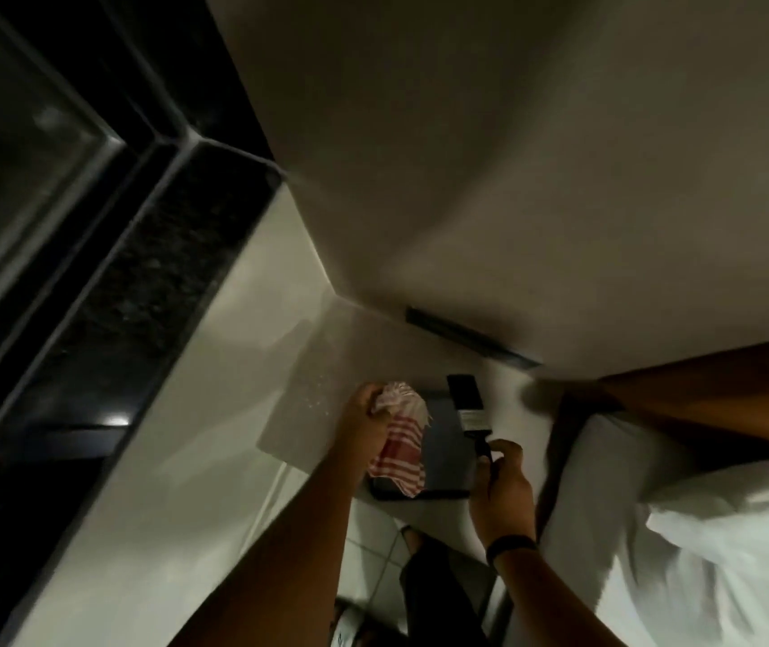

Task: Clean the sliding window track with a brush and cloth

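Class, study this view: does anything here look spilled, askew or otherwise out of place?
Pale specks lie scattered on the grey surface beside the left hand, which holds the striped cloth. They look like dust or crumbs. The right hand grips the brush; nothing else stands out.

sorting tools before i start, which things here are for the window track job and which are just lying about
For the job: red and white striped cloth in the left hand; black flat-bristled brush in the right hand; dark window track.

Lying about: dark flat tray; white pillow.
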